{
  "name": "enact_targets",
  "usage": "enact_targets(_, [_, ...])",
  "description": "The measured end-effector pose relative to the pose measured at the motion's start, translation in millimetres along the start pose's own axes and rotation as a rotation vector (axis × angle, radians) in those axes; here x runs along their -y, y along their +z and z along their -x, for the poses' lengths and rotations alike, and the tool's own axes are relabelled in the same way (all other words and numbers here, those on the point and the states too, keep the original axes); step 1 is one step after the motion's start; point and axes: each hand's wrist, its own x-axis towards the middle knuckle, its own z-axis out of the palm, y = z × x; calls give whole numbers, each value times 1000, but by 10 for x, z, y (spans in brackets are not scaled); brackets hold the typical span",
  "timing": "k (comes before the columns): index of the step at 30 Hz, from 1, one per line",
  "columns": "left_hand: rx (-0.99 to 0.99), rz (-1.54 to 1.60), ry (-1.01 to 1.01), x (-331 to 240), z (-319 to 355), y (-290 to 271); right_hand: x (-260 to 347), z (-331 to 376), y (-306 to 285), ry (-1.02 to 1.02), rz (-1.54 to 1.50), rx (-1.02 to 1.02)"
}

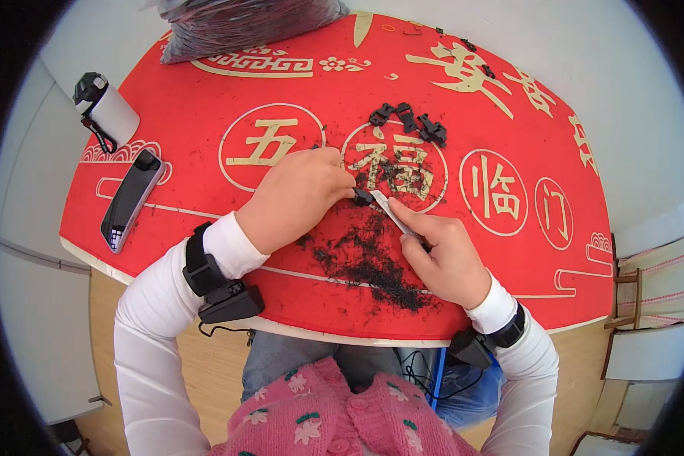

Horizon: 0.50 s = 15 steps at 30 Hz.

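Near the middle of the red tablecloth (186, 171), my left hand (296, 196) pinches a small black plastic piece (363, 197) between its fingertips. My right hand (450, 254) is closed round a utility knife (389, 210). Its pale blade points up and left, with the tip at or very close to the black piece; contact cannot be made out. Dark shavings (368, 262) lie scattered below and between my hands. Beyond them sits a small group of black plastic parts (406, 118) that look like buckles.
A white bottle with a black lid (118, 115) stands at the left edge, near a phone (131, 199) lying flat. At the back left rests a plastic bag full of dark pieces (243, 29). A few small black bits (468, 45) lie along the far edge.
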Motion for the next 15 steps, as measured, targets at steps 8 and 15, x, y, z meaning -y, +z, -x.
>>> enact_targets(8, [-2,50,-2,34,-8,15,-33,10,19,3,-33,2])
enact_targets(15, [-21,15,13,2,-12,6,-4,16,40,21,-50,-5])
